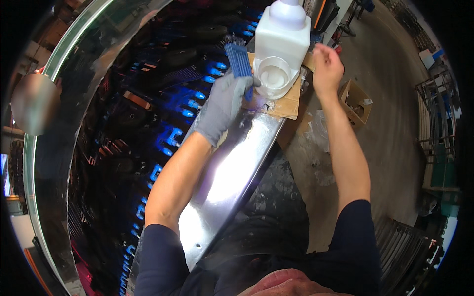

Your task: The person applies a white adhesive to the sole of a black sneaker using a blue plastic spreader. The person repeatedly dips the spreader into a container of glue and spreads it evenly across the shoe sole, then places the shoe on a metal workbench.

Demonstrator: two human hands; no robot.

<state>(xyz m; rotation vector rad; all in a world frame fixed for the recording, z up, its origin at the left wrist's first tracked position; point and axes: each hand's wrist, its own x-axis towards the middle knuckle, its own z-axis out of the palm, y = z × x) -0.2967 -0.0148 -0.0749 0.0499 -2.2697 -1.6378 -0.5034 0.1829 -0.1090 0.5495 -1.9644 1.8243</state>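
My left hand [219,101], in a grey glove, is closed around a blue ridged tool [239,60] that looks like a small brush, with dark bristles at its far end. Close by the gloved fingertips is a clear plastic cup [272,81]; whether they touch it I cannot tell. Behind the cup a large white plastic jug [282,42] stands on a piece of brown cardboard [282,107]. My bare right hand [328,69] is raised to the right of the jug, slightly blurred. Its fingers are loosely bent and apart, with nothing visible in them.
A shiny metal ledge [234,158] runs toward me. Left of it, a dark recess holds a row of blue-lit fittings [187,112]. A curved pale-edged rim [30,163] bounds the far left, a blurred person [34,104] beside it. An open cardboard box [356,102] sits on the floor.
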